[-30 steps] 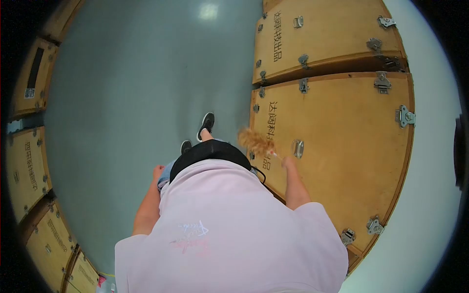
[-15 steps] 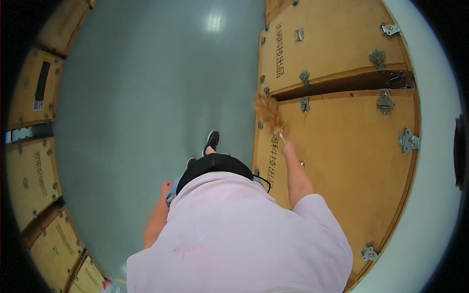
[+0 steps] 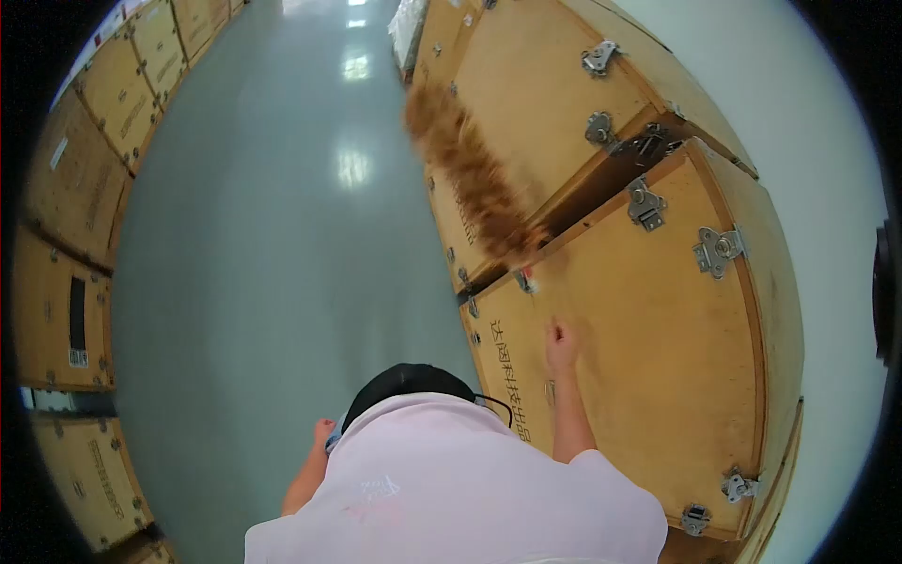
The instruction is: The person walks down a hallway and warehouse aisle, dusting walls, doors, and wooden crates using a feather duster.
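Note:
My right hand (image 3: pixel 562 346) is closed around the handle of a brown feather duster (image 3: pixel 470 174). The duster's fluffy head is blurred by motion and crosses the gap between two wooden crates on my right. My fist is in front of the near crate (image 3: pixel 648 348), which has metal latches and black printed characters. Beyond the gap, the far crate (image 3: pixel 545 103) is partly behind the feathers. Down by my hip, my left hand (image 3: pixel 324 430) hangs with its fingers curled and nothing visible in it.
More latched wooden crates (image 3: pixel 70 320) line the left side. Between the rows runs a glossy grey floor (image 3: pixel 244 282). A white wall (image 3: pixel 836 310) borders the right, and a whitish wrapped item (image 3: pixel 406 33) stands at the far end of the right row.
The view has shifted forward along the aisle. The duster has swung up and away from me, its head now appearing longer across the crates. My left hand remains by my hip.

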`<move>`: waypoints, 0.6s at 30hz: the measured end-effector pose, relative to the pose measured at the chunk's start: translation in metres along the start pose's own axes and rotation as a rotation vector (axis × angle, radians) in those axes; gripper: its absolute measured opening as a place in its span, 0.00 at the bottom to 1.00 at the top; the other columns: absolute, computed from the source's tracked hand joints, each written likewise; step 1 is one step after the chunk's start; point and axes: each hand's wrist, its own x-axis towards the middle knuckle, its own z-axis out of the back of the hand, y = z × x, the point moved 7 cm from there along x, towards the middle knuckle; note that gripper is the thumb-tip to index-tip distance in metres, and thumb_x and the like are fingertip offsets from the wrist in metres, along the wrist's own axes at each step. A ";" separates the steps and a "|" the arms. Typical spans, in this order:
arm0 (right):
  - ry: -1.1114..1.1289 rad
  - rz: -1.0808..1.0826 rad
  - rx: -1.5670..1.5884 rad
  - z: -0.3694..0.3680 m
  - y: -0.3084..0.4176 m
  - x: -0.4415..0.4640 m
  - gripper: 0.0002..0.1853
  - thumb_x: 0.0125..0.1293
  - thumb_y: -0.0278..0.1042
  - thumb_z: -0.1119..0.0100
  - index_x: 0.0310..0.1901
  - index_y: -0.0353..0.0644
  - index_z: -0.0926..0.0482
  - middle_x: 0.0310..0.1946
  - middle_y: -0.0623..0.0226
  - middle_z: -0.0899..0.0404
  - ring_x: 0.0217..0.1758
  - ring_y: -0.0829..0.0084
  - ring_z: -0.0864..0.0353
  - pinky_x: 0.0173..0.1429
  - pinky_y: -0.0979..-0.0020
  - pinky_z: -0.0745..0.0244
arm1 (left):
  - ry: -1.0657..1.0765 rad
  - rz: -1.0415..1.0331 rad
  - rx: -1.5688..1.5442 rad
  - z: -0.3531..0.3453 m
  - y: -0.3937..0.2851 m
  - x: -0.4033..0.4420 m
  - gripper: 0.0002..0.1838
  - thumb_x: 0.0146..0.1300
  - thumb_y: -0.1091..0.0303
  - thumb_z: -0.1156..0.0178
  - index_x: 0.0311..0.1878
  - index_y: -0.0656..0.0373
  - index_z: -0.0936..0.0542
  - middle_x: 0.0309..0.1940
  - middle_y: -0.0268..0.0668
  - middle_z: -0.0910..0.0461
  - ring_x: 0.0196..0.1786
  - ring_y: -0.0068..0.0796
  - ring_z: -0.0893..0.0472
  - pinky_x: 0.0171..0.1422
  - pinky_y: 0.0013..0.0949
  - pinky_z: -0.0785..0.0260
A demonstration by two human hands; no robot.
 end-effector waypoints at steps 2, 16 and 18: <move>-0.160 0.086 0.119 0.037 0.031 0.025 0.13 0.55 0.37 0.54 0.35 0.37 0.27 0.21 0.60 0.27 0.21 0.76 0.31 0.25 0.77 0.38 | 0.007 -0.016 0.025 0.004 -0.015 0.022 0.14 0.41 0.60 0.44 0.26 0.62 0.24 0.23 0.44 0.25 0.28 0.34 0.25 0.32 0.33 0.34; -0.291 0.019 -0.040 -0.051 0.060 0.002 0.10 0.56 0.35 0.56 0.34 0.37 0.32 0.17 0.55 0.30 0.18 0.64 0.30 0.23 0.68 0.38 | 0.011 0.032 0.151 0.047 -0.022 0.103 0.14 0.39 0.59 0.44 0.26 0.60 0.23 0.24 0.44 0.24 0.28 0.35 0.24 0.32 0.34 0.34; -0.090 -0.078 0.038 -0.081 0.062 0.003 0.10 0.57 0.35 0.57 0.30 0.35 0.32 0.14 0.68 0.31 0.14 0.73 0.35 0.19 0.72 0.42 | 0.007 0.022 0.134 0.058 -0.012 0.112 0.14 0.39 0.59 0.44 0.26 0.61 0.23 0.24 0.44 0.24 0.28 0.35 0.24 0.32 0.34 0.34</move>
